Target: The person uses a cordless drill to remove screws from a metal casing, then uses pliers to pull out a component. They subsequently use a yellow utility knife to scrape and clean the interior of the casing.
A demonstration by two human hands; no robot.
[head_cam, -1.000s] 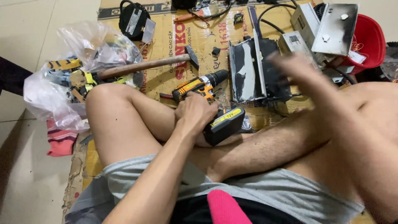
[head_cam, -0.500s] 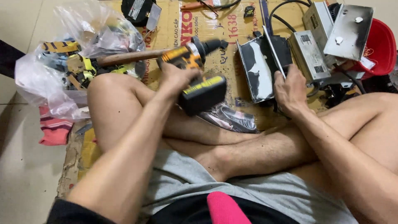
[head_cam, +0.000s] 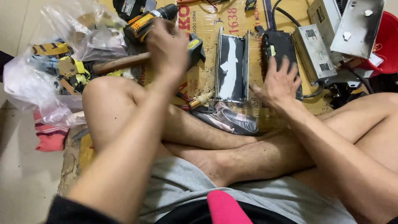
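Note:
My left hand (head_cam: 168, 47) grips the handle of a yellow and black cordless drill (head_cam: 145, 23), held over the cardboard sheet (head_cam: 205, 25) with its chuck pointing to the upper right. My right hand (head_cam: 280, 83) rests with fingers spread on a black flat electronic box (head_cam: 280, 43). Between my hands lies a grey metal channel housing (head_cam: 231, 66), open side up, with dust around it. I sit cross-legged, my knees on either side.
A wooden-handled hammer (head_cam: 122, 62) lies left of the drill beside clear plastic bags (head_cam: 78, 31). Grey metal power supply boxes (head_cam: 315, 45) and a shiny steel plate (head_cam: 360, 25) sit at the upper right, next to a red container (head_cam: 387, 39). A red striped cloth (head_cam: 49, 135) lies left.
My left hand has carried the drill up and away from my lap toward the far left. My right hand moved from the air down onto the black box.

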